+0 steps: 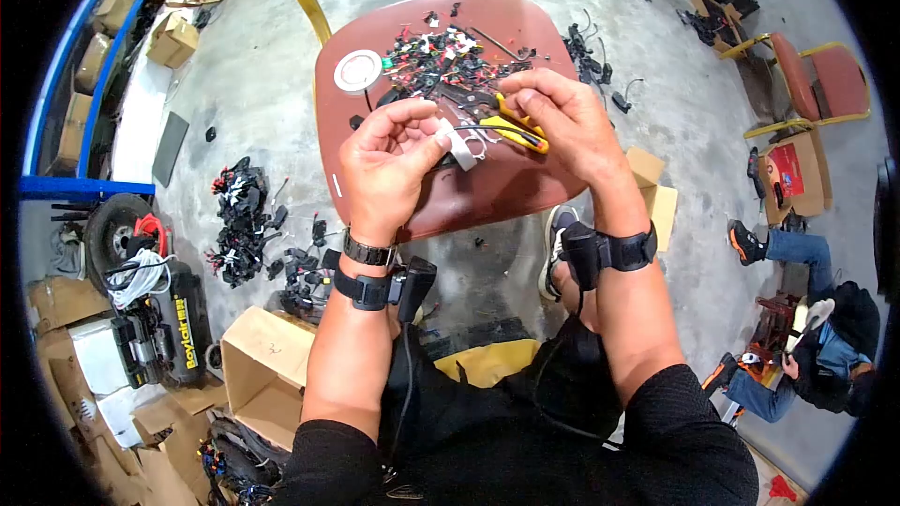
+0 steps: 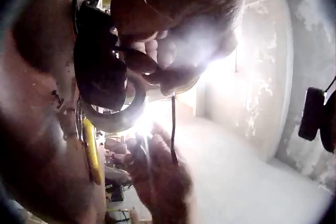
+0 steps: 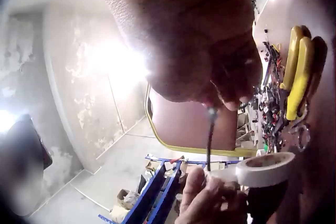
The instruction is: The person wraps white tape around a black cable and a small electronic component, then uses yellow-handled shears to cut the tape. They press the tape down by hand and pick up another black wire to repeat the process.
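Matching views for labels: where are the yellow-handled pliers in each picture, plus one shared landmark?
Head: yellow-handled pliers just above and right of centre, on the chair seat.
Left wrist: lower left; a yellow handle is what shows clearly.
Right wrist: upper right, both yellow handles visible.
Shared landmark: the dark wire between left hand and right hand.

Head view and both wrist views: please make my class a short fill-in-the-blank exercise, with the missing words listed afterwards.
1. The pliers have ____ handles.
2. They lie on the seat of a ____.
3. The wire between the left hand and right hand is coloured ____.
4. The round white disc is nearer the ____ hand.

Missing words: yellow; chair; black; left.
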Available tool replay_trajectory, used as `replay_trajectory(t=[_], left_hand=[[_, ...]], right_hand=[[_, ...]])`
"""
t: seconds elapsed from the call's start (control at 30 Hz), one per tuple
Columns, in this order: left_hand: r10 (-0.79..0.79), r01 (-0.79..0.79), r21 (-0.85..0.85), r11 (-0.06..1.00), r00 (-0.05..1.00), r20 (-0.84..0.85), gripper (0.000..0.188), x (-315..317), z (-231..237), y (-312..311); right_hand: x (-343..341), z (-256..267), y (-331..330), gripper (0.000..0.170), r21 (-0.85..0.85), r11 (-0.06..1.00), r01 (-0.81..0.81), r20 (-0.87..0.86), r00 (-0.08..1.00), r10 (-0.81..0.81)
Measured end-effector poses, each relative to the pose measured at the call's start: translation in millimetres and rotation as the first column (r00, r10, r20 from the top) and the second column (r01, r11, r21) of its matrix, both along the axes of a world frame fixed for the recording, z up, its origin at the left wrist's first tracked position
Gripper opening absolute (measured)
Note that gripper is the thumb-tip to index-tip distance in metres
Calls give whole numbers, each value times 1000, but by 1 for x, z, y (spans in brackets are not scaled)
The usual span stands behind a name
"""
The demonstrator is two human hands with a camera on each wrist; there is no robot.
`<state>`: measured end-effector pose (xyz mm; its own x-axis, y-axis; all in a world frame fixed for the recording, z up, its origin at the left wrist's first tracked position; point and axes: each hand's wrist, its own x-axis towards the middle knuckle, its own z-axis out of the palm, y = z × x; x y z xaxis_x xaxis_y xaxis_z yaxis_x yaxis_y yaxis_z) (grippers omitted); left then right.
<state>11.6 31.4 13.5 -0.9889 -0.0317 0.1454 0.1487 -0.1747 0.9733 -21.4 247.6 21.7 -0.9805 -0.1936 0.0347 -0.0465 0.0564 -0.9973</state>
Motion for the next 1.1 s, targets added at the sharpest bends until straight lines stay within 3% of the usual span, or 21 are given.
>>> replay_trajectory(t=[0.03, 0.13, 0.23, 0.27, 0.33, 0.37, 0.47, 0.67, 0.87, 1.1], left_hand=[[-18, 17, 62, 998, 1000, 23, 32, -1, 1, -2], [-84, 68, 223, 972, 995, 62, 35, -3, 0, -5], [-138, 121, 306, 945, 990, 36, 34, -3, -1, -7], [-145, 126, 317, 940, 989, 38, 33, -3, -2, -8], [-159, 135, 340, 931, 986, 44, 32, -4, -3, -9], [-162, 138, 325, 936, 986, 45, 31, -3, -3, -10], [-160, 138, 278, 951, 986, 56, 29, -3, -3, -9], [-147, 123, 209, 970, 984, 101, 28, -1, -7, -6], [-209, 188, 130, 973, 961, 178, 24, -2, -8, -8], [-228, 240, -67, 968, 962, 149, 26, 0, 0, -5]], right_hand=[[2, 4, -1, 21, 8, 1000, 14, 40, 999, -15], [-1, -7, -4, 24, 184, 978, -100, -147, 981, 128], [8, 2, -17, 26, 252, 950, -182, -215, 947, 239], [7, 0, -20, 29, 242, 954, -177, -303, 920, 248], [7, 0, -24, 29, 159, 961, -228, -289, 920, 266], [7, 0, -26, 29, 117, 961, -252, -281, 919, 275], [6, -9, -35, 26, 111, 963, -247, -521, 811, 268], [10, -19, -40, 20, 86, 990, -111, -649, 748, 140], [7, -15, -32, 10, 299, 947, -116, -597, 752, 281], [12, -14, -32, 7, 239, 966, -100, -531, 820, 216]])
